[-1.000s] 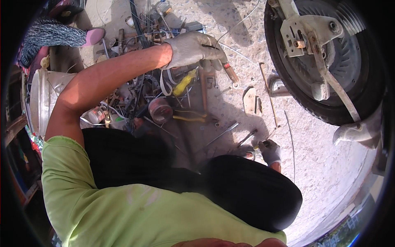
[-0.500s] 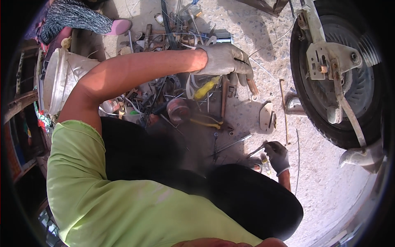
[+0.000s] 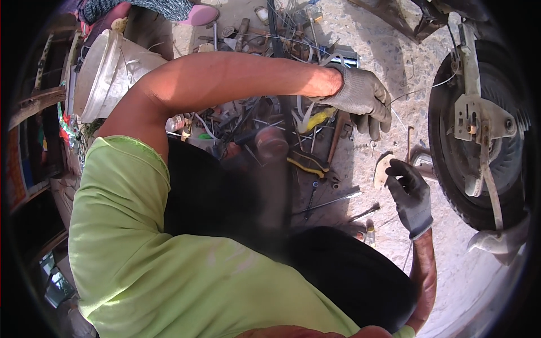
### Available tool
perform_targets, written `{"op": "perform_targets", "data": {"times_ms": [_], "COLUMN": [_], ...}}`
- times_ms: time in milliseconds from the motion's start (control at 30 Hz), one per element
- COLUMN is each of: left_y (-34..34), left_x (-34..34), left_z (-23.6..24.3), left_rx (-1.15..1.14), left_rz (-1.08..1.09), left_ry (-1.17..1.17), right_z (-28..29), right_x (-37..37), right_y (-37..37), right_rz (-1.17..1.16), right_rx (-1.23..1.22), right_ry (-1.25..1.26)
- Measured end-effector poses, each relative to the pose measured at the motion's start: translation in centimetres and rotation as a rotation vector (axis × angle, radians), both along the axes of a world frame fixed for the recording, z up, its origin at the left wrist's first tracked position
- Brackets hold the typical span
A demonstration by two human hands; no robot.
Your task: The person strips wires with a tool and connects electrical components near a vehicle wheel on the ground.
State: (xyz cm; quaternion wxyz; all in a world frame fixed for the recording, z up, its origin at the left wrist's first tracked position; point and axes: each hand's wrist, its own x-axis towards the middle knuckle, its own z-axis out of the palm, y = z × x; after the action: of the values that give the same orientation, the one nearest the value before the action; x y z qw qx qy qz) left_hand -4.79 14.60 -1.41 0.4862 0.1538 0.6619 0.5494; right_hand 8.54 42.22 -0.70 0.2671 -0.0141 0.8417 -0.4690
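My left hand [image 3: 372, 107], in a grey work glove, has its fingers curled beside a thin wire [image 3: 428, 85]; what it holds is hidden. Below and right of it, my right hand [image 3: 410, 197], also gloved, has bent, separated fingers over a pale flat metal plate [image 3: 382, 170], with nothing visible in them. Around them lie a small spring [image 3: 357, 147], a rusty rod [image 3: 409, 143], a yellow-handled tool [image 3: 320, 117], yellow-handled pliers [image 3: 307, 166], a wrench [image 3: 313, 197] and long thin metal bars [image 3: 338, 197].
A wheel [image 3: 451, 169] with a metal bracket stands at the right. A white bucket [image 3: 98, 79] lies tilted at upper left, near another person's pink-shod foot [image 3: 200, 14]. A pile of tools and scrap [image 3: 253, 42] spreads behind my left arm. My knee [image 3: 344, 259] is below.
My right hand has risen from beside the short tools near my knee to the pale plate, fingers now more spread. My left hand appears further right; the whole view has shifted too.
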Motion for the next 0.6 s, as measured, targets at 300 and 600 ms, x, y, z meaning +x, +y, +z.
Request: {"op": "perform_targets", "data": {"times_ms": [300,600], "left_y": [1.2,0.1], "left_x": [0.5,-0.1], "left_z": [2.4,2.0], "left_rx": [0.135,-0.062], "left_rz": [-0.074,-0.073], "left_ry": [-0.06,0.115], "right_z": [2.2,0.2], "right_x": [-3.7,-3.8], "right_y": [-3.7,-5.1], "right_rz": [-0.069,-0.272], "right_rx": [-0.226,-0.353], "right_ry": [-0.189,-0.252]}}
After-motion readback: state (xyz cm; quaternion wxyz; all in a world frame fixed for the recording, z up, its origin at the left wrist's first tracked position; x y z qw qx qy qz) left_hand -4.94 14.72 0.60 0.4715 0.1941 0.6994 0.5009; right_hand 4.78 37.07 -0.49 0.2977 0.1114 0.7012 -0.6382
